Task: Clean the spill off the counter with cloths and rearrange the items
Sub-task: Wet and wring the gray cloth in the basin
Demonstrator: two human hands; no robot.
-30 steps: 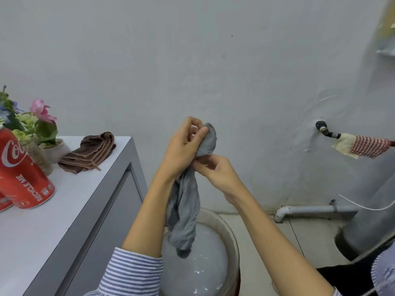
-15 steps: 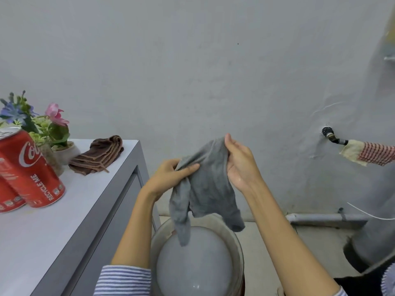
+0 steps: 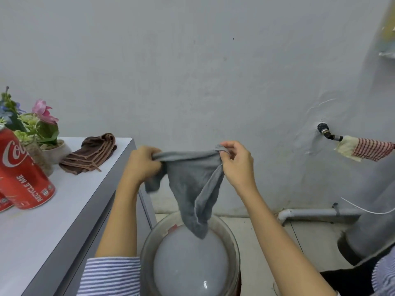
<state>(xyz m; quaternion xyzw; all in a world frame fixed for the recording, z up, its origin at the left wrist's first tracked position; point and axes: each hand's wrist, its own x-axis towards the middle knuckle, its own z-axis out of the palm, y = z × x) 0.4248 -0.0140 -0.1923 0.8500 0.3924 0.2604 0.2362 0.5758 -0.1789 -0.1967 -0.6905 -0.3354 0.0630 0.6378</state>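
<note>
Both hands hold a grey cloth stretched out between them, above a round basin of cloudy water that stands on the floor just beside the worktop. The left hand has its fingers curled tight around 1 upper corner of the cloth, bunching the fabric in its fist. The right hand pinches the opposite upper corner between thumb and fingertips, with its other fingers bent loosely. The top edge of the cloth runs nearly level from hand to hand, and the rest hangs down in folds to a narrow point that reaches the water's surface; whether it touches the water cannot be told. On the worktop at left, a folded brown cloth lies near the far edge, close to the wall. Just beside it stands a small white pot of flowers, and nearer the camera a red cola can stands upright, with part of a 2nd can at the frame's edge. Striped sleeves cover the person's forearms.
</note>
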